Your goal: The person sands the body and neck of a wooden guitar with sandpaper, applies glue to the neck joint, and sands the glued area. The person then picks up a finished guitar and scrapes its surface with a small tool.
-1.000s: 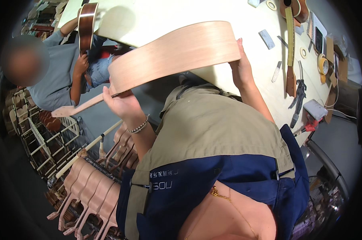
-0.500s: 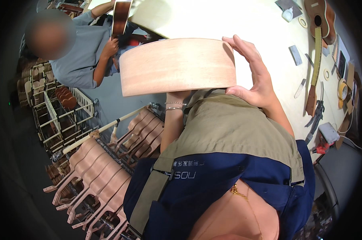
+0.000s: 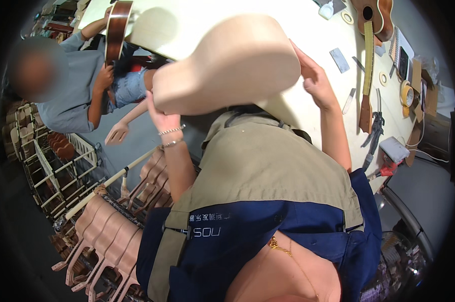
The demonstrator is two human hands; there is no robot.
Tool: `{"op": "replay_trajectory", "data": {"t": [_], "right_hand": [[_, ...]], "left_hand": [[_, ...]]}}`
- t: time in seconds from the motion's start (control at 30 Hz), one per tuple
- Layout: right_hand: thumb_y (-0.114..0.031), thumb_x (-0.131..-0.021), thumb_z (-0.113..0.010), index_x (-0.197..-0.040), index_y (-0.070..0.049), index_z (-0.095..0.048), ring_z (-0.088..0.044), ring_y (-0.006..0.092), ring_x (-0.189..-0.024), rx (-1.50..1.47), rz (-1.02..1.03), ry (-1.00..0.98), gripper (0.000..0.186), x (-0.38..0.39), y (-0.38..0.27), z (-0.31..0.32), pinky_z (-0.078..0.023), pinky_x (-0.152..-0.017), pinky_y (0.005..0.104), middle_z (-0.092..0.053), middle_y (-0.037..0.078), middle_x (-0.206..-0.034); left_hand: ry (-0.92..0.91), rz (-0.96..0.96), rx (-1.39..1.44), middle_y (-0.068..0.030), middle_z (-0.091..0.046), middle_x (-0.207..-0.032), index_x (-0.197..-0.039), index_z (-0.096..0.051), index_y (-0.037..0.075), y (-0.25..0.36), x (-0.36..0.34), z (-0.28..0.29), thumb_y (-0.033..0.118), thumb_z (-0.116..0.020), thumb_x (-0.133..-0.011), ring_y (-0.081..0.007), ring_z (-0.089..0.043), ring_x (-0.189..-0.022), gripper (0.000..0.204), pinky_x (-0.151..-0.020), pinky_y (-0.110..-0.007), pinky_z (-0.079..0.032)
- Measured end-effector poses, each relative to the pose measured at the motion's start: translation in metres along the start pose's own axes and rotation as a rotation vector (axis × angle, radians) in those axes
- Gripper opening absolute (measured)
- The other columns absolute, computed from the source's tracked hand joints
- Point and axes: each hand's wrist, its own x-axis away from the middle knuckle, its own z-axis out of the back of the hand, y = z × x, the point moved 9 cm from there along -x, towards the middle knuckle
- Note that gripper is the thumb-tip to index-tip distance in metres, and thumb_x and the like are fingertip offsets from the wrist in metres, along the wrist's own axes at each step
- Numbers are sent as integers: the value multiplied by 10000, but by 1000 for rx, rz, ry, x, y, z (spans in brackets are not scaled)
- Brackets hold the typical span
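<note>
An unfinished pale wooden ukulele (image 3: pixel 232 65) is held up in front of me, its broad flat face showing, slightly blurred. Its bare neck (image 3: pixel 129 121) points down to the left, with the headstock at the end. My left hand (image 3: pixel 164 118) grips the narrow end of the body near the neck, its fingers partly hidden behind the wood. At the wide end, my right hand (image 3: pixel 315 83) rests against the rim with its fingers along the edge.
A pale workbench (image 3: pixel 162 25) carries a finished ukulele (image 3: pixel 371 22), tape rolls (image 3: pixel 407 93) and a grey block (image 3: pixel 339 60). At left, a co-worker (image 3: pixel 71 95) holds a dark ukulele (image 3: pixel 118 32). A rack of unfinished ukuleles (image 3: pixel 104 226) stands at lower left.
The ukulele has turned from its side edge to its broad face, bringing the neck into view. My left hand has come out from beneath it, further left. My view has shifted right.
</note>
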Motion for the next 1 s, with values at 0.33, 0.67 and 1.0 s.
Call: {"op": "replay_trajectory", "data": {"t": [0.33, 0.67, 1.0], "right_hand": [[-62, -475, -823, -1303, -108, -405, -371, 253, -1252, 71, -165, 129, 929, 19, 47, 9, -395, -977, 443, -425, 60, -1321], [-173, -440, -856, -1255, -143, -473, -428, 248, -1176, 361, -22, 195, 901, 20, -6, 20, -397, -997, 440, -432, 57, -1258], [-312, -459, -832, -1210, -90, -501, -431, 300, -1166, 800, 140, 162, 850, 15, -51, 8, -371, -971, 413, -497, 109, -1209]], "left_hand": [[202, -507, -505, -30, -538, -761, -1176, -425, 98, 21, 22, -64, 274, -547, -894, -196, -544, -798, 354, -795, -353, -478], [156, -633, -666, -51, -506, -794, -1153, -396, 38, 11, 29, -111, 156, -546, -891, -155, -543, -745, 324, -724, -338, -500], [-71, -670, -768, -134, -566, -892, -1251, -290, -6, -25, 34, -169, 444, -307, -949, -237, -565, -815, 543, -782, -365, -465]]}}
